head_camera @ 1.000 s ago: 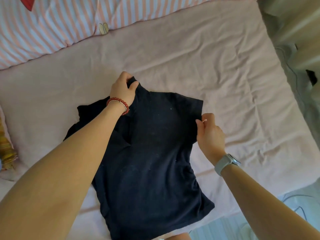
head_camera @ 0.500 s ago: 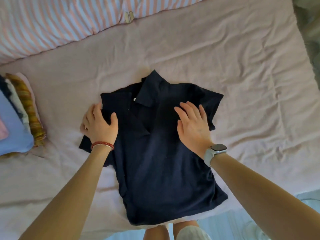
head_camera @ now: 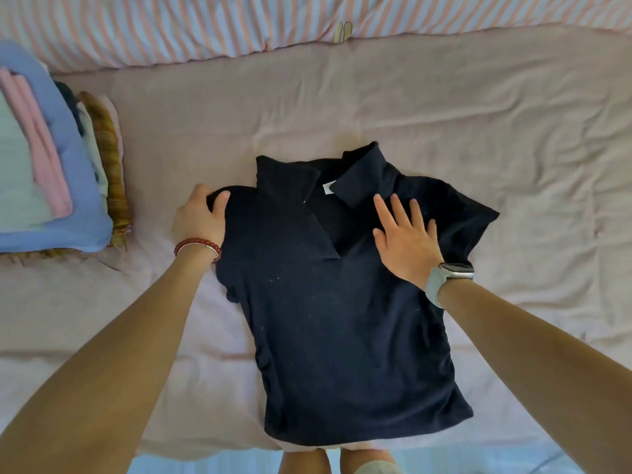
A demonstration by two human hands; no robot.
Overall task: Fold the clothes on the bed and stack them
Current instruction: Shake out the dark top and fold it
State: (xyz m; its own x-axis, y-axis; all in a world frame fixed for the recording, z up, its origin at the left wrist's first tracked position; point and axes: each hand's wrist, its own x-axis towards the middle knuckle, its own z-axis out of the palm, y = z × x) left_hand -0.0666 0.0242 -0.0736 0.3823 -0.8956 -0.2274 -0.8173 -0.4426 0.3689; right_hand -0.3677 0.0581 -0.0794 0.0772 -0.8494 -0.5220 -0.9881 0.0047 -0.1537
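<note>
Showing navy polo shirt [head_camera: 342, 302] flat at near-centre of bed [head_camera: 513, 148], unfolded; left hand [head_camera: 200, 218] grips sleeve, right hand [head_camera: 407, 237] flat on chest; folded stack [head_camera: 51, 159] far left w/ earlier items done.

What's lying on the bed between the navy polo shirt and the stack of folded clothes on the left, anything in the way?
Nothing visible. Between the navy polo shirt and the stack of folded clothes lies only bare pink bedsheet. The left hand grips the shirt's left sleeve on that side; the right hand rests flat on its chest.
</note>
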